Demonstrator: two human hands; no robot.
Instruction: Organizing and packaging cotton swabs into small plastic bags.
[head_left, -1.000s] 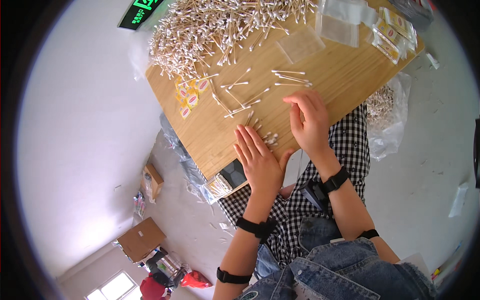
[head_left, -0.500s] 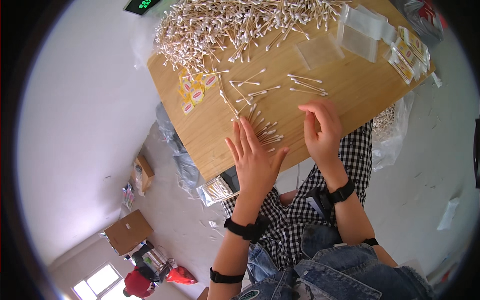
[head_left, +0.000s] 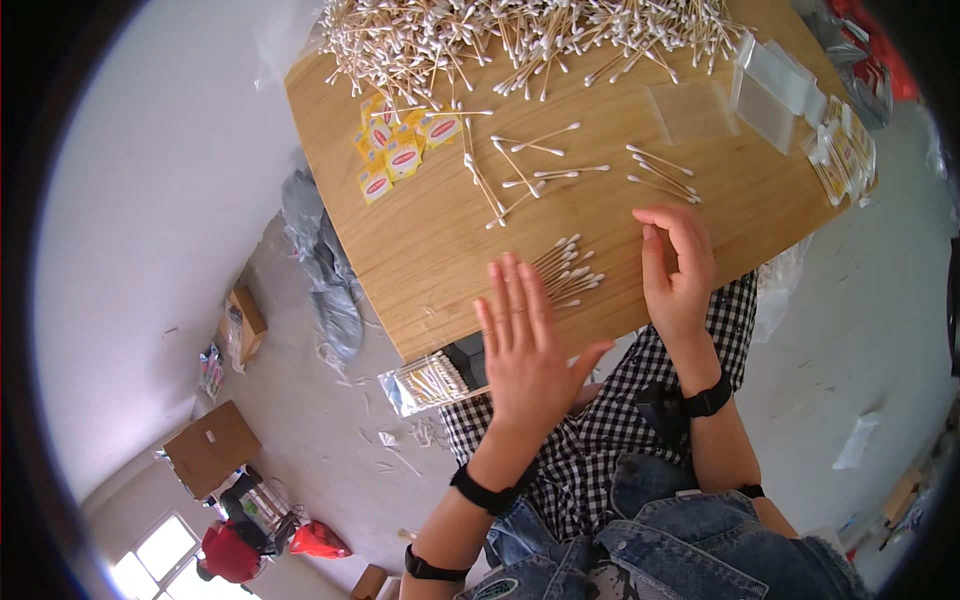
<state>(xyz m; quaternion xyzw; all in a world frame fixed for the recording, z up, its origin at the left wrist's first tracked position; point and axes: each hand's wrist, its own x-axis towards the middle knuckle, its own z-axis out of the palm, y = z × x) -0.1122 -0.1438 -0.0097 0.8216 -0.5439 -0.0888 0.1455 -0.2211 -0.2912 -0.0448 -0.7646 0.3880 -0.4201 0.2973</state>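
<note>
A small fan-shaped bundle of cotton swabs (head_left: 570, 268) lies near the front edge of the wooden table (head_left: 400, 260). My left hand (head_left: 525, 335) is flat with fingers outstretched, its fingertips along the left side of this bundle and covering part of it. To the right of the bundle, my right hand (head_left: 680, 270) stands on its side, loosely curled. A gap shows between its thumb and forefinger, with nothing seen in it. Several loose swabs (head_left: 535, 180) lie scattered beyond the bundle, and a few more swabs (head_left: 662, 178) lie just beyond my right hand.
A large heap of cotton swabs (head_left: 480, 45) covers the far side. Yellow-and-white labels (head_left: 403, 157) lie at left. Clear plastic bags (head_left: 765, 95) and filled swab packets (head_left: 840, 155) are at right. A swab pack (head_left: 430, 383) sits below the near-left edge. A person in red (head_left: 232, 550) is farther off.
The view has shifted. My left hand has drawn back toward the near edge, and the bundled swabs are now closer together beside its fingers. My right hand keeps its curled shape.
</note>
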